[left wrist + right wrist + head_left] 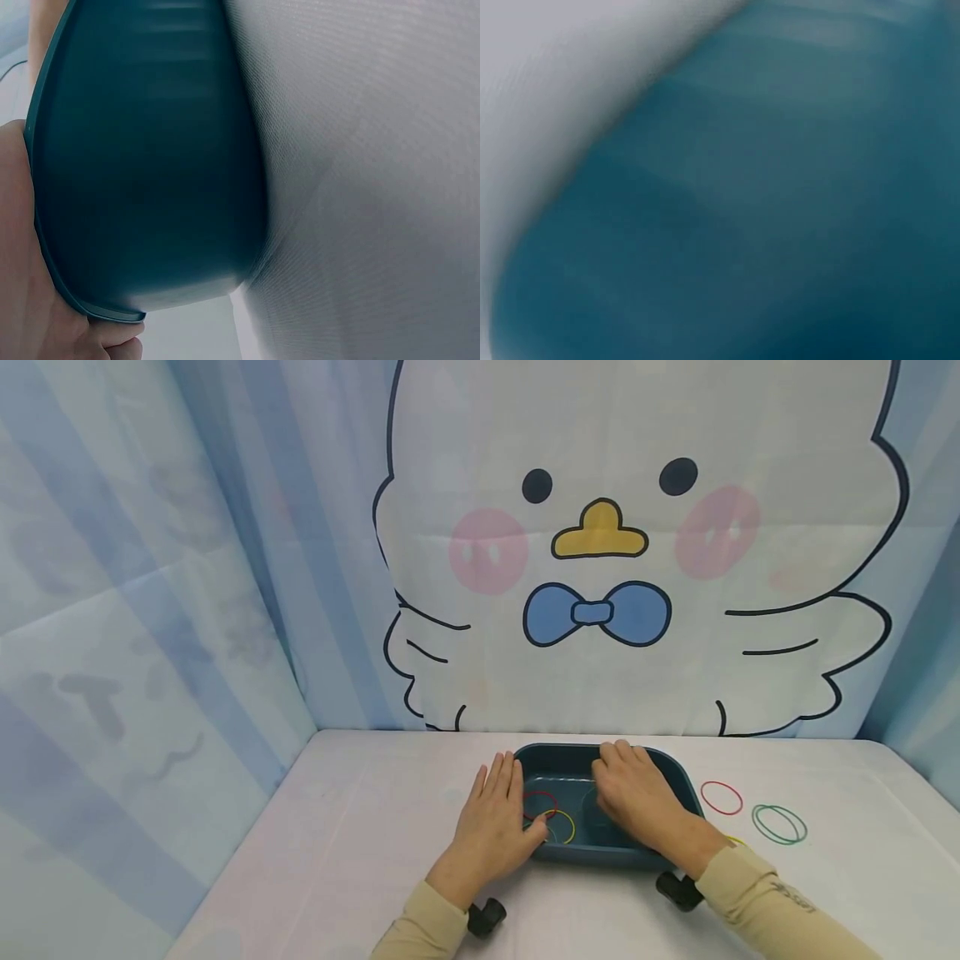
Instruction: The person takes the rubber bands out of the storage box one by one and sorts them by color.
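A dark teal plastic tray [577, 853] stands on the table near its far edge. My left hand [487, 827] holds the tray's left end, thumb at the near left corner and fingers along the left side. In the left wrist view, fingertips [120, 334] bend at the tray's rim. My right hand [637, 793] reaches across the tray, its fingers curled at the far rim. Those fingertips are hidden, while the tray's wall [727, 187] fills most of the right wrist view. Inside, next to my left hand, lie a red rubber band [557, 799] and a yellow rubber band [573, 828].
To the right of the tray lie another red band [741, 797] and overlapping green bands [806, 828]. Part of a yellow band [735, 840] shows beside my right wrist. A curtain [600, 685] printed with a cartoon bird hangs behind the white-covered table [337, 843].
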A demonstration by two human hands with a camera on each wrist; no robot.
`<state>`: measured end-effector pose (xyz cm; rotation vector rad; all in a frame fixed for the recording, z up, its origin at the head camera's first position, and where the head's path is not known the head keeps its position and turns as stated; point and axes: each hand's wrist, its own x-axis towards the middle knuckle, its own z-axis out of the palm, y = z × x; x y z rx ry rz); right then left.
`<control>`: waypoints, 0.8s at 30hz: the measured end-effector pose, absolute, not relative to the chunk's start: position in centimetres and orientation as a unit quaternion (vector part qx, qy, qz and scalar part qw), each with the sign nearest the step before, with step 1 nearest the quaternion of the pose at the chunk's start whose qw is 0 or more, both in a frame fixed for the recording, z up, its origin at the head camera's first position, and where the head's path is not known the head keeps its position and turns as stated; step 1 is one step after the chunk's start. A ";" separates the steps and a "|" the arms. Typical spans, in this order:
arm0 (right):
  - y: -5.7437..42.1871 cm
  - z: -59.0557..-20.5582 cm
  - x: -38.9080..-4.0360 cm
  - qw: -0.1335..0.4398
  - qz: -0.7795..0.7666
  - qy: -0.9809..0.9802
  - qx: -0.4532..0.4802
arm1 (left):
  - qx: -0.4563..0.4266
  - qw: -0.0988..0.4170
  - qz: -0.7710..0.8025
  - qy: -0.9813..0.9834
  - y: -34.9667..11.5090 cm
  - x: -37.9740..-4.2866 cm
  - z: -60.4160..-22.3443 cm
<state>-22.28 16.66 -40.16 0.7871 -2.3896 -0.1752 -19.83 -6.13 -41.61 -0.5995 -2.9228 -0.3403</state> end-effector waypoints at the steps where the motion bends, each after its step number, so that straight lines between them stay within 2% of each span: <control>1: 16.7 -40.1 -22.3 0.306 -0.064 -0.902 0.297 | -0.200 0.069 -0.114 -0.971 -6.1 -19.8 -41.6; 18: 18.5 -38.6 -22.3 0.342 -0.039 -0.889 0.302 | -0.198 0.072 -0.111 -0.971 -6.2 -19.8 -41.6; 24: 19.2 -37.9 -21.8 0.321 -0.045 -0.904 0.280 | -0.199 0.073 -0.110 -0.971 -6.2 -19.9 -41.7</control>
